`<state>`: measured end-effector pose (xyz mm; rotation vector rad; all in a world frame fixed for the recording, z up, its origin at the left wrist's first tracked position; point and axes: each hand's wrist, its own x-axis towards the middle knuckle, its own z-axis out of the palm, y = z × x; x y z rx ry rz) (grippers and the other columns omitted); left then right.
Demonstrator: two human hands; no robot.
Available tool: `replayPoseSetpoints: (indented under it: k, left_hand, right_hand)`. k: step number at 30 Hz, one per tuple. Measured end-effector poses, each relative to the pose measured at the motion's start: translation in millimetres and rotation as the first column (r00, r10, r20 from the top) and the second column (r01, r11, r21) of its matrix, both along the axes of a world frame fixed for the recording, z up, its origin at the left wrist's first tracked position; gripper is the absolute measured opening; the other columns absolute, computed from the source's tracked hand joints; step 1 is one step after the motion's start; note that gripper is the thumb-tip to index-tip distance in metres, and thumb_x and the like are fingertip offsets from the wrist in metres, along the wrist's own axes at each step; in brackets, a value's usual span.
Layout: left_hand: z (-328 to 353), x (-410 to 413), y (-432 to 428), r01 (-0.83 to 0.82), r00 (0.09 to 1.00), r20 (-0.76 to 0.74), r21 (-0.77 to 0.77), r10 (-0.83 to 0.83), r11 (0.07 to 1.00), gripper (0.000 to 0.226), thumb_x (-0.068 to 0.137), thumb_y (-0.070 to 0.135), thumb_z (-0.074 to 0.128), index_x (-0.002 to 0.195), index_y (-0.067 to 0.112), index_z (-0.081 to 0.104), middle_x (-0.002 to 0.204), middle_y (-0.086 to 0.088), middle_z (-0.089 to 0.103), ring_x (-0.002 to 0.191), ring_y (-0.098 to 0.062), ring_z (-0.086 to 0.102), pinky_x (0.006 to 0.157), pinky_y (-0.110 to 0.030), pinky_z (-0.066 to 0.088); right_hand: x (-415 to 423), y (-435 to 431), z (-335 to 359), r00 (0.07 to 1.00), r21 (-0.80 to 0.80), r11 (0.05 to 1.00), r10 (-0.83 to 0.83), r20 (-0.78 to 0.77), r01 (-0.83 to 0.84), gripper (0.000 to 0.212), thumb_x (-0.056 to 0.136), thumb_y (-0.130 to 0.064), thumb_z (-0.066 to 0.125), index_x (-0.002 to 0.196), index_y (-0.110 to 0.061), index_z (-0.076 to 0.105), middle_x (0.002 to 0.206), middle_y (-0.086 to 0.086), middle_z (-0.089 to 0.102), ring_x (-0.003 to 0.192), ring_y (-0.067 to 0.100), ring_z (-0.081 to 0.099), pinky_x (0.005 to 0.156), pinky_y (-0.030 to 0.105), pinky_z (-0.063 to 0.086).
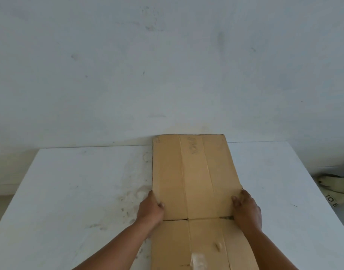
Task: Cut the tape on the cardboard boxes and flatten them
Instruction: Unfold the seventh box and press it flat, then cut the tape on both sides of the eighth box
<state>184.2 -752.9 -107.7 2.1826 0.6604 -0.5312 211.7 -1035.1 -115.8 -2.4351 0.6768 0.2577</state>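
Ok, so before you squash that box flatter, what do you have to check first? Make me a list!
1. Left hand grips the left edge of the cardboard box: ok.
2. Right hand grips the right edge: ok.
3. Middle of the box lies flat on the table: ok.
4. Far end rests flat where it passes the table's back edge: cannot tell.
5. Tape on the near panel is cut through: cannot tell, it is blurred.
6. No blade close to the fingers: ok, none is in view.
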Motion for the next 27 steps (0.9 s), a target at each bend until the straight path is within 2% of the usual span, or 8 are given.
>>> replayPoseSetpoints:
  k: [7,10,13,16,22,24,27]
  left_hand:
    - [3.6,-7.8,15.7,0.061,0.998,0.022,-0.101,-0.059,0.993,0.053,0.101,0.035,0.055,0.149,0.021,0.039,0.14,-0.001,0.056,0.123,-0.02,0.056,0.094,-0.027,0.048]
    - [9.6,-18.5,32.9,0.06,0.998,0.026,-0.114,-0.058,0.992,0.059,0.101,0.033,0.055,0.153,0.017,0.033,0.148,-0.004,0.05,0.131,-0.021,0.051,0.098,-0.026,0.044]
    - [11.8,-36.4,63.1,0.048,0.998,0.046,-0.139,-0.042,0.989,0.058,0.1,0.033,0.056,0.153,0.02,0.036,0.148,-0.002,0.049,0.13,-0.018,0.051,0.096,-0.024,0.045]
    - [12.9,-63.9,107.7,0.034,0.998,0.064,-0.159,-0.024,0.987,0.05,0.099,0.035,0.058,0.146,0.022,0.047,0.14,0.001,0.056,0.12,-0.015,0.057,0.094,-0.024,0.048]
    - [6.9,-133.6,233.9,0.032,0.997,0.077,-0.021,-0.03,0.999,0.037,0.097,0.031,0.06,0.134,0.023,0.057,0.132,0.003,0.061,0.118,-0.014,0.058,0.103,-0.027,0.045]
    - [4.0,-158.6,286.7,0.03,0.997,0.077,0.024,-0.031,0.999,0.037,0.098,0.032,0.058,0.135,0.024,0.056,0.133,0.004,0.058,0.121,-0.015,0.055,0.105,-0.03,0.044]
    - [-2.2,-198.2,373.6,0.056,0.995,0.071,0.087,-0.062,0.995,0.038,0.101,0.032,0.054,0.139,0.026,0.051,0.136,0.005,0.053,0.125,-0.015,0.051,0.105,-0.028,0.041]
  right_hand:
    - [3.5,-0.5,4.1,0.999,-0.074,0.997,0.031,-0.015,-0.032,0.053,0.099,-0.035,0.053,0.145,-0.012,0.04,0.14,0.019,0.049,0.126,0.042,0.048,0.101,0.051,0.043]
    - [-0.1,15.0,11.0,0.997,-0.204,0.978,0.057,0.051,-0.045,0.057,0.094,-0.035,0.06,0.143,-0.013,0.041,0.147,0.02,0.037,0.134,0.04,0.037,0.11,0.054,0.034]
    - [-6.4,48.0,19.7,0.973,-0.272,0.953,0.179,0.144,-0.135,0.05,0.089,-0.023,0.065,0.137,-0.012,0.051,0.144,0.019,0.038,0.133,0.04,0.035,0.109,0.054,0.033]
    - [-15.1,97.6,26.1,0.927,-0.262,0.924,0.33,0.181,-0.278,0.035,0.087,-0.012,0.067,0.122,-0.008,0.064,0.131,0.02,0.05,0.122,0.042,0.045,0.102,0.05,0.04]
    - [-45.0,237.3,24.6,0.805,-0.25,0.811,0.573,0.155,-0.529,0.021,0.078,0.001,0.072,0.099,-0.003,0.074,0.103,0.022,0.066,0.093,0.044,0.063,0.087,0.044,0.05]
    - [-60.4,291.3,24.2,0.783,-0.21,0.786,0.61,0.12,-0.581,0.02,0.081,-0.005,0.07,0.101,-0.008,0.074,0.107,0.017,0.065,0.096,0.039,0.064,0.087,0.038,0.049]
    - [-92.8,377.7,17.9,0.749,-0.2,0.742,0.661,0.059,-0.639,0.018,0.087,-0.015,0.068,0.105,-0.016,0.072,0.114,0.009,0.062,0.103,0.029,0.061,0.084,0.03,0.044]
